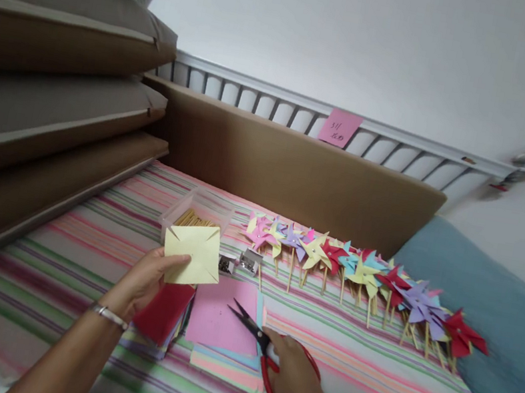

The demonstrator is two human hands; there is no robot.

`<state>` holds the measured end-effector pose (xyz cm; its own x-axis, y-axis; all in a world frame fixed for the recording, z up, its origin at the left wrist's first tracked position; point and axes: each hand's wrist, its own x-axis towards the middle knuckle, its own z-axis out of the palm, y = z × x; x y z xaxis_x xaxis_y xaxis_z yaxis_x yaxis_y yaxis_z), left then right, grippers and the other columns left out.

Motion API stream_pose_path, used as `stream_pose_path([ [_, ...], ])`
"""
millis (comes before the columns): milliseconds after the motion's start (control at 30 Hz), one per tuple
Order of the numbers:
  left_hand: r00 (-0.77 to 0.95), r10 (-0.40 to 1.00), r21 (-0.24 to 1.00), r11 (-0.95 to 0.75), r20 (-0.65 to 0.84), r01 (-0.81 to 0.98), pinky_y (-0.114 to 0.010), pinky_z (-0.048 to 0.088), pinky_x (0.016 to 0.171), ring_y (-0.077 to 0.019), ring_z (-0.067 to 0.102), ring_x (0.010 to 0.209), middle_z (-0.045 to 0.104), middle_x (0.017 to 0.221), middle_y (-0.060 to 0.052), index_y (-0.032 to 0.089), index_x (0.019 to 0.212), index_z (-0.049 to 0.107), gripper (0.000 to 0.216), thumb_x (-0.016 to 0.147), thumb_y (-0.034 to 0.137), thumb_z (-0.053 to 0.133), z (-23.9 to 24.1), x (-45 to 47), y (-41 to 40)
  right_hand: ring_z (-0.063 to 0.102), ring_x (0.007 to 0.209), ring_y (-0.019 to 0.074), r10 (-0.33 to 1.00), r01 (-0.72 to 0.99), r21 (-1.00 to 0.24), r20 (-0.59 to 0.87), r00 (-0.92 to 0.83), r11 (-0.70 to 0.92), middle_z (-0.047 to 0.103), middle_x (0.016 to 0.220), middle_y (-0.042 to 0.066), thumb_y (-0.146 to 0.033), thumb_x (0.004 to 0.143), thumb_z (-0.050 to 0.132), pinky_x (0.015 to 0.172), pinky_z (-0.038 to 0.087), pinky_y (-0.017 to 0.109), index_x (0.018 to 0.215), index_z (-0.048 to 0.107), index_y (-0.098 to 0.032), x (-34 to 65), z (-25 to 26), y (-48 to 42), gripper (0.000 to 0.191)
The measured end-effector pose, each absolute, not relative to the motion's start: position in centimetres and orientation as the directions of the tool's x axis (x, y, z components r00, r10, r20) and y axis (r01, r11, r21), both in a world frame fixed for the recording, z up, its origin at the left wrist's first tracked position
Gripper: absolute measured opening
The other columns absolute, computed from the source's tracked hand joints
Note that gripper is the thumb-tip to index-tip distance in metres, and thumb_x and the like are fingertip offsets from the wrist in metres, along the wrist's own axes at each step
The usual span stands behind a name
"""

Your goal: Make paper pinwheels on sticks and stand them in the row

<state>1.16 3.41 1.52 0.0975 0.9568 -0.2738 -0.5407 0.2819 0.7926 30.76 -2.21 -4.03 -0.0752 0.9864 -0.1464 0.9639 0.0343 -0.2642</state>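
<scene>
My left hand (154,279) pinches a square of pale yellow paper (199,250) by its lower left side, thumb on top. Slits run in from the corners that show. Red-handled scissors (251,323) are in my right hand (287,370), their dark blades parted and pointing up-left over a stack of pink paper squares (213,330). Blue and peach sheets stick out beneath the pink ones. Below my left hand lies another stack with a red sheet (165,311) on top. The scissors and the yellow paper are apart.
A clear plastic box (215,205) holds thin wooden sticks (192,219). Beside it are two small containers, one of them a metallic-looking box (250,261). Several paper pinwheels (365,272) on sticks lie in a row at the right. Stacked cushions (65,46) rise on the left; a brown board (288,167) stands behind.
</scene>
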Motion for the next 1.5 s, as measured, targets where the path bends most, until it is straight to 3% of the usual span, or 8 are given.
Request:
stream_pose_path([
  [133,0.092,0.96,0.793,0.27,-0.263,-0.546,-0.028,0.056,0.059,-0.0221,0.07,0.064,0.074,0.075,-0.013,0.007,0.095,0.065,0.026,0.069,0.01,0.068,1.5,1.6,3.4,0.055,0.109,0.0268,0.993,0.945,-0.328,-0.106,-0.044,0.007,0.064,0.113,0.011,-0.012,0.07,0.054,0.094,0.039,0.035,0.119,0.062,-0.019,31.1,-3.8,-2.2,0.05],
  [267,0.064,0.967,0.79,0.24,-0.248,-0.564,-0.029,0.056,0.057,-0.0239,0.07,0.066,0.075,0.081,-0.014,0.007,0.098,0.064,0.029,0.07,0.009,0.067,0.8,1.7,3.7,0.058,0.105,0.0266,0.999,0.844,-0.536,0.043,0.028,-0.001,0.065,0.11,0.012,-0.021,0.08,0.047,0.094,0.041,0.038,0.11,0.065,-0.015,30.3,-3.6,-1.7,0.036],
  [400,0.071,0.964,0.798,0.253,-0.257,-0.547,-0.031,0.057,0.06,-0.0245,0.07,0.066,0.075,0.081,-0.014,0.008,0.096,0.066,0.028,0.069,0.01,0.069,0.3,2.0,3.8,0.064,0.095,0.0254,0.989,0.569,-0.821,0.114,0.091,0.042,0.068,0.102,0.011,-0.03,0.081,0.05,0.086,0.048,0.036,0.101,0.067,-0.017,28.1,-3.4,-1.2,0.029],
  [533,0.14,0.948,0.812,0.318,-0.287,-0.49,-0.028,0.056,0.064,-0.0226,0.07,0.066,0.075,0.078,-0.014,0.006,0.087,0.069,0.022,0.066,0.01,0.072,0.1,2.7,3.4,0.066,0.088,0.0264,0.986,0.247,-0.969,0.064,0.153,0.024,0.071,0.095,0.011,-0.039,0.077,0.06,0.08,0.051,0.037,0.095,0.067,-0.017,25.9,-2.5,-1.0,0.029],
  [800,0.199,0.94,0.837,0.339,-0.278,-0.429,-0.029,0.054,0.067,-0.0234,0.07,0.071,0.075,0.081,-0.014,0.006,0.092,0.071,0.032,0.065,0.021,0.077,-1.4,4.0,2.9,0.063,0.065,0.0171,0.988,-0.115,-0.988,-0.119,0.103,-0.107,0.069,0.075,0.007,-0.052,0.072,0.067,0.059,0.049,0.027,0.094,0.067,-0.014,22.7,-2.8,-0.9,0.044],
  [1133,0.178,0.944,0.795,0.331,-0.279,-0.509,-0.029,0.053,0.07,-0.0246,0.069,0.077,0.075,0.086,-0.012,0.009,0.094,0.069,0.031,0.067,0.025,0.074,-2.1,5.5,2.8,0.057,0.058,0.0104,0.98,-0.441,-0.88,-0.2,0.013,-0.174,0.061,0.062,-0.001,-0.033,0.064,0.077,0.056,0.045,0.021,0.087,0.066,-0.014,19.6,-4.0,-0.7,0.032],
  [1367,0.207,0.946,0.784,0.323,-0.25,-0.529,-0.03,0.05,0.075,-0.0239,0.068,0.081,0.074,0.087,-0.011,0.011,0.091,0.069,0.027,0.068,0.023,0.073,-2.0,6.1,3.0,0.054,0.054,0.0095,0.982,-0.449,-0.89,-0.148,0.12,-0.079,0.058,0.061,-0.002,-0.03,0.069,0.072,0.053,0.044,0.021,0.079,0.065,-0.014,19.6,-4.5,0.1,0.02],
  [1500,0.122,0.942,0.77,0.327,-0.313,-0.548,-0.031,0.048,0.083,-0.0222,0.066,0.09,0.073,0.093,-0.009,0.015,0.094,0.067,0.031,0.065,0.023,0.076,-2.9,7.0,2.7,0.058,0.057,0.0137,0.941,-0.1,-0.99,0.066,0.333,0.104,0.06,0.062,0.0,-0.03,0.079,0.062,0.057,0.049,0.026,0.082,0.064,-0.016,21.3,-3.8,0.8,0.015],
])
